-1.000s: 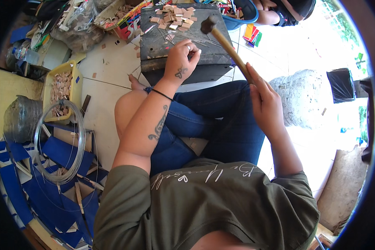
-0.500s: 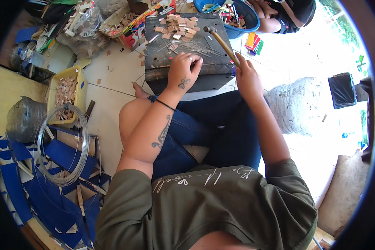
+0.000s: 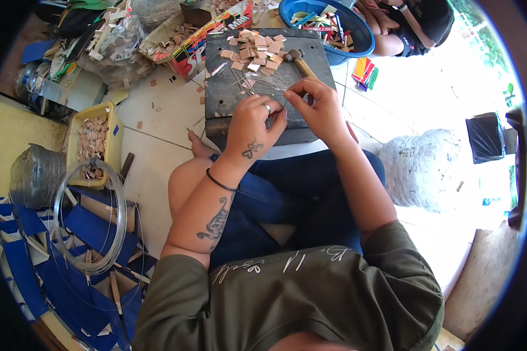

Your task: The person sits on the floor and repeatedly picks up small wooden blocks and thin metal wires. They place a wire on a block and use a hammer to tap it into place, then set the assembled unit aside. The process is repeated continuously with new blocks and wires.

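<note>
Here, over black block [image 3: 225,88]: left hand [image 3: 255,121] curling, grip unclear; right hand [image 3: 320,110] pinching something indistinct; hammer [image 3: 303,66] slanting across.

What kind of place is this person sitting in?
It looks like a small craft workshop: there's a wooden-handled hammer with a dark head, a heap of small, flat brown pieces on a dark, boxy worktop, and a round coil of silvery wire.
</note>
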Available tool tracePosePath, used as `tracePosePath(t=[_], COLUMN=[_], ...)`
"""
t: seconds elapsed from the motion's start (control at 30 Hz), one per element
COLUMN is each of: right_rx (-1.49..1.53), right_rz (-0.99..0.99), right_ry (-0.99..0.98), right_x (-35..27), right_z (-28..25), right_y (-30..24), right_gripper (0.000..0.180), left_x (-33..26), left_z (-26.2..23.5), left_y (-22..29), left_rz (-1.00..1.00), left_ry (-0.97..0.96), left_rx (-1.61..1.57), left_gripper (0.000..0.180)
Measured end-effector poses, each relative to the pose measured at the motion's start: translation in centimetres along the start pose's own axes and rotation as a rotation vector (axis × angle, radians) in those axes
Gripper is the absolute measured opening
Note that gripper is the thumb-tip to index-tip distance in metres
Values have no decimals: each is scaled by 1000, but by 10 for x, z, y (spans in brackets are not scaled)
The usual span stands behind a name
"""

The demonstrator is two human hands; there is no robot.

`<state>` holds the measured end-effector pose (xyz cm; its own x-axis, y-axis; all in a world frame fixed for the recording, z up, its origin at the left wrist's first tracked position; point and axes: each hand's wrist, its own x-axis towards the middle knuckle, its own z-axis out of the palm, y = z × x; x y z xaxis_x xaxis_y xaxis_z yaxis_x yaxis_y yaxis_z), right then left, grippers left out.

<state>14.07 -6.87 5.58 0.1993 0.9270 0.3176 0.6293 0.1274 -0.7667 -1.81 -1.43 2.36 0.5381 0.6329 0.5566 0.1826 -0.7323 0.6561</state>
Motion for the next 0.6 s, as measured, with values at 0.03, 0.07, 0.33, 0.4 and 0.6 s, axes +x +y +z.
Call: tracePosePath(t=[0.03,0.07,0.33,0.4,0.6], right_rx=[43,108,447,442,547], right_rz=[56,79,161,256,337], right_ry=[11,26,46,0,-33], right_x=[2,2,-6,-7,-5], right_z=[3,6,13,6,2], right_y=[1,3,19,18,12], right_gripper=[15,14,16,17,20], left_x=[0,1,0,-1,-4], left_z=[-1,1,6,8,14], left_y=[0,2,4,3,1], left_rz=[-39,-75,-323,-310,-237], left_ry=[-11,36,-22,5,49], left_rx=[1,-103,-276,-262,-206], left_gripper=[10,11,14,13,15])
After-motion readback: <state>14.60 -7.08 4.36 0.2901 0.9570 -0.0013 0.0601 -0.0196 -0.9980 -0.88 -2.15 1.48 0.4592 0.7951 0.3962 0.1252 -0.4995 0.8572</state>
